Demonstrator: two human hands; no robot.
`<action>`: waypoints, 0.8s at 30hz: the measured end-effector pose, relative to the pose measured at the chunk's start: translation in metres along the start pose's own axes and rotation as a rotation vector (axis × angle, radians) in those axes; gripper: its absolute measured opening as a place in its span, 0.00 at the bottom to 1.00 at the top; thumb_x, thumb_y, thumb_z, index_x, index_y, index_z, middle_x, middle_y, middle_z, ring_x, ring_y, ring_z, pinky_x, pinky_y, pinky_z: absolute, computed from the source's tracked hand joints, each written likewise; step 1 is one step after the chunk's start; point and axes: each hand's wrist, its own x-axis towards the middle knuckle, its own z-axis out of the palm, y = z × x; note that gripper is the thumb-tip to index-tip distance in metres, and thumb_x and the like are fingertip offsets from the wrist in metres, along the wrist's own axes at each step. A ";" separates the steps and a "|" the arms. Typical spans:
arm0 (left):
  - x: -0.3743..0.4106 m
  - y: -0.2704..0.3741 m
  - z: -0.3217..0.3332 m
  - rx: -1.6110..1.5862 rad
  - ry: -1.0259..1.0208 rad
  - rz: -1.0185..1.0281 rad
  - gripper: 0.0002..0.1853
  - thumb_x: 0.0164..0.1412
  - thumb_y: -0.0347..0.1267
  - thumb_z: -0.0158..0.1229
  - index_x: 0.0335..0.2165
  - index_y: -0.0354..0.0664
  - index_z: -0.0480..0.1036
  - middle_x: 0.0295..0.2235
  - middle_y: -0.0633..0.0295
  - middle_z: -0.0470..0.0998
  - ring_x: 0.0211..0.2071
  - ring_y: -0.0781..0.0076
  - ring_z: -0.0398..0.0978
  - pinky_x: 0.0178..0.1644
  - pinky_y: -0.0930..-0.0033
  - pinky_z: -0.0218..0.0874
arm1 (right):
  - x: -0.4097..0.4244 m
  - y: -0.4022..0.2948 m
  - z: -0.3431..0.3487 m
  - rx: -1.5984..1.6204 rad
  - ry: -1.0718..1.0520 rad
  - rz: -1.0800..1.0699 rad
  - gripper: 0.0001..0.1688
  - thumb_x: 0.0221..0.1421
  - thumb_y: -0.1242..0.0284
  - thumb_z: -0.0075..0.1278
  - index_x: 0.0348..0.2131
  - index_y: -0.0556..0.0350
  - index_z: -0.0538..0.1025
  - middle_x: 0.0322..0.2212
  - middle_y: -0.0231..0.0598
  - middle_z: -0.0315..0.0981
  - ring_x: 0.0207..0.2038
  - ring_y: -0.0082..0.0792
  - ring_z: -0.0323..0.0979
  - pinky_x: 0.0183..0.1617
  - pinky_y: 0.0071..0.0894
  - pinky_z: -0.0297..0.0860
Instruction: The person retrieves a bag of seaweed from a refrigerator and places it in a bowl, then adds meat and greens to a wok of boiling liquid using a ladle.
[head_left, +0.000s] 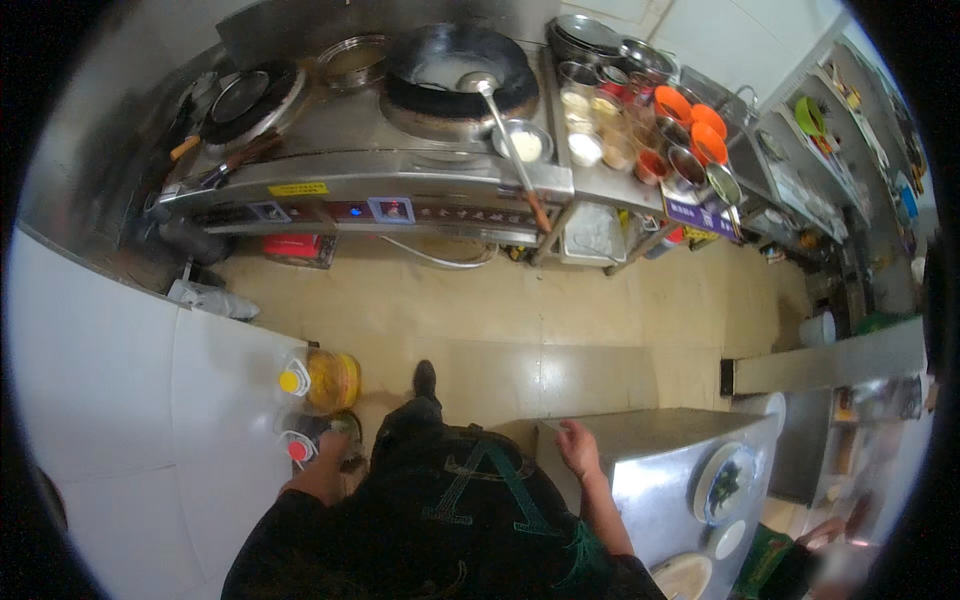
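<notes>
My left hand (337, 448) is low at my left side, beside a plastic jug with a red cap (298, 450). A round, dark-rimmed thing (354, 426) shows at its fingers; whether the hand grips it is unclear. Just beyond stands a large jug of yellow oil (334, 381) with a yellow cap. My right hand (577, 448) hangs by the near left corner of a stainless steel table (637, 469), fingers loosely bent, with nothing visible in it. Ahead, a long-handled ladle (504, 124) rests with its bowl in a large black wok (457, 71) on the range.
Seasoning containers (585, 148) and orange bowls (709, 142) crowd the counter right of the range. A plate of greens (724, 484) sits on the steel table. At lower right, a co-worker's hand (821, 532) shows. A white bin (592, 244) stands under the counter.
</notes>
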 end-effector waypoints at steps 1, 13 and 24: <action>-0.001 0.014 -0.011 0.119 -0.056 0.102 0.26 0.48 0.46 0.54 0.37 0.34 0.74 0.39 0.41 0.74 0.42 0.45 0.72 0.46 0.55 0.62 | 0.014 -0.001 0.003 -0.070 0.000 0.008 0.18 0.50 0.70 0.49 0.42 0.55 0.72 0.30 0.51 0.75 0.33 0.48 0.74 0.38 0.39 0.69; 0.066 0.086 -0.199 -0.622 0.146 -0.024 0.28 0.48 0.45 0.55 0.41 0.33 0.70 0.37 0.43 0.75 0.40 0.50 0.73 0.43 0.57 0.63 | 0.091 0.095 0.052 -0.592 -0.717 -0.139 0.09 0.45 0.65 0.52 0.24 0.50 0.75 0.21 0.34 0.74 0.25 0.33 0.73 0.25 0.33 0.68; 0.124 0.178 -0.315 -0.944 0.273 -0.093 0.25 0.47 0.43 0.60 0.34 0.29 0.72 0.30 0.49 0.76 0.31 0.58 0.74 0.36 0.58 0.63 | 0.251 0.049 0.019 0.671 -0.296 0.661 0.13 0.53 0.69 0.47 0.37 0.58 0.71 0.22 0.45 0.71 0.20 0.34 0.69 0.20 0.34 0.65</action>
